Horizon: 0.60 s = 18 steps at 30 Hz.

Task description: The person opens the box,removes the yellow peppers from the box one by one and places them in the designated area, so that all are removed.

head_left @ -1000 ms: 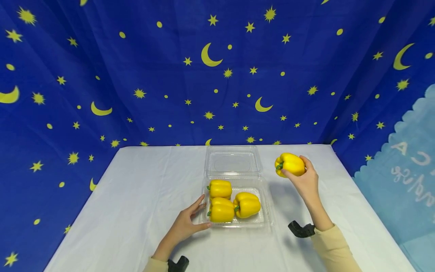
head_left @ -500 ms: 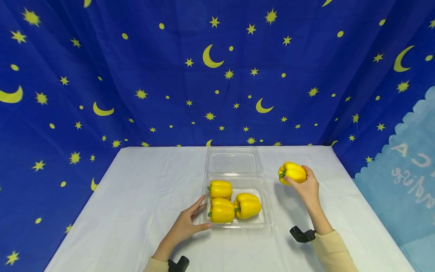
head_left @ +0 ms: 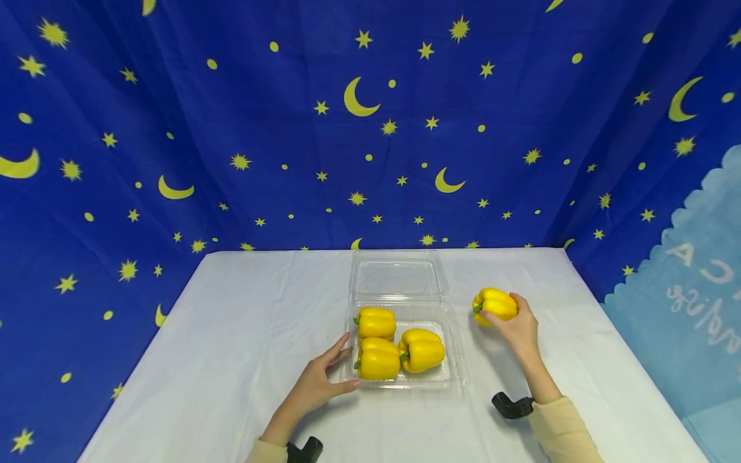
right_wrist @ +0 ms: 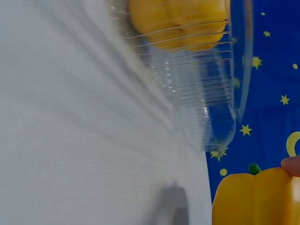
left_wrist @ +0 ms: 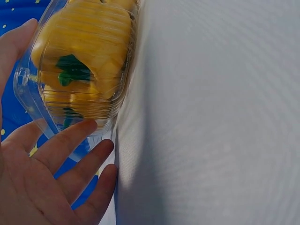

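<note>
My right hand [head_left: 517,326] grips a yellow bell pepper [head_left: 495,304] above the table, right of a clear plastic clamshell box [head_left: 455,360]. In the right wrist view the pepper [right_wrist: 253,199] shows its green stem, and a fingertip [right_wrist: 291,165] lies on it. Three more yellow bell peppers sit in the box: back left [head_left: 377,322], front left [head_left: 379,359] and right [head_left: 422,351]. With fingers spread, my left hand [head_left: 316,383] is at the box's left side. In the left wrist view its fingers [left_wrist: 70,143] are extended against or close to the ribbed wall.
The box lid [head_left: 397,275] is folded back flat behind the base. A white cloth [head_left: 255,334] covers the table. Blue star-patterned fabric [head_left: 266,116] hangs behind, with a light blue panel [head_left: 689,283] at the right. Black wrist mounts [head_left: 512,406] stick out from both wrists.
My right hand has lowered the held pepper and brought it nearer to me. The left hand, box and other peppers have stayed in place.
</note>
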Tool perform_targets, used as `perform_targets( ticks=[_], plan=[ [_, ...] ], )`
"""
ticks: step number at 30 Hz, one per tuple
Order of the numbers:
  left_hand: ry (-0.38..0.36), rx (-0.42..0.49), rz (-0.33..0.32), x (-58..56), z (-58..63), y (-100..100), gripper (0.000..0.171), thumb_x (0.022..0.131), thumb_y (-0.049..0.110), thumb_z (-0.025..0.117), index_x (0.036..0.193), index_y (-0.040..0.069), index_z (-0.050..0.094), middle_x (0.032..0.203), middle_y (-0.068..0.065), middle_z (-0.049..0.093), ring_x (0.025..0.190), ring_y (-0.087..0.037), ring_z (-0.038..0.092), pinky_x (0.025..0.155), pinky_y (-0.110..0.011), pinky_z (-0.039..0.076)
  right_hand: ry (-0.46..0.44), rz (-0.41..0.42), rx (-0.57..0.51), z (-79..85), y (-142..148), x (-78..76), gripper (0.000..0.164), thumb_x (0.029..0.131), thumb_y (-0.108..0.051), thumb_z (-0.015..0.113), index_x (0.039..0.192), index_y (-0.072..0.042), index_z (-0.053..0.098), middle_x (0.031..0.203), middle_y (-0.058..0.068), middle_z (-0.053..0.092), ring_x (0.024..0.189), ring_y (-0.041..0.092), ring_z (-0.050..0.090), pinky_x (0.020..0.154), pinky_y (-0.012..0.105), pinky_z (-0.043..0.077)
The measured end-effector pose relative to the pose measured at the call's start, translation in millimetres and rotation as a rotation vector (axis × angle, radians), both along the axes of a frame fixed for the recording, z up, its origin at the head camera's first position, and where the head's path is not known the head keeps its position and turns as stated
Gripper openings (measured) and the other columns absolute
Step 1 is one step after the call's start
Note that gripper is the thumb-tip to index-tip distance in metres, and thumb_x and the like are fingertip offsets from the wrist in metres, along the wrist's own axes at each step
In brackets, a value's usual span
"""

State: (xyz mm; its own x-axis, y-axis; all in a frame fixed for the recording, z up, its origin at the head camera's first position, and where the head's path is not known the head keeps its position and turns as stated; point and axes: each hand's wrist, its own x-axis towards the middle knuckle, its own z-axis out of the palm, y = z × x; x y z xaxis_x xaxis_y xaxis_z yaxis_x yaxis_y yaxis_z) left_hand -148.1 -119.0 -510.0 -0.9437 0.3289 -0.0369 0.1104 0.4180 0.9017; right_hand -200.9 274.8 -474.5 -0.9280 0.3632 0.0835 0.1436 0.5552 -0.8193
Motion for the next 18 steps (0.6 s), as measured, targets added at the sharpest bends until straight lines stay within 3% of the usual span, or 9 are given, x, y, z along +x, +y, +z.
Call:
perform_targets(
  ticks=[18],
  plan=[
    [-0.025,0.009,-0.006,-0.8,0.6,0.1,0.090,0.075,0.033,0.080,0.150,0.024,0.031,0.140,-0.010,0.053,0.137,-0.032,0.042,0.111,-0.053,0.034,-0.085,0.030,0.029,-13.6,-2.4,2.4,0.080,0.079,-0.025,0.072,0.139,0.011,0.033,0.138,0.037,0.041,0.126,0.048,0.042,0.108,0.056,0.036]
  ],
)
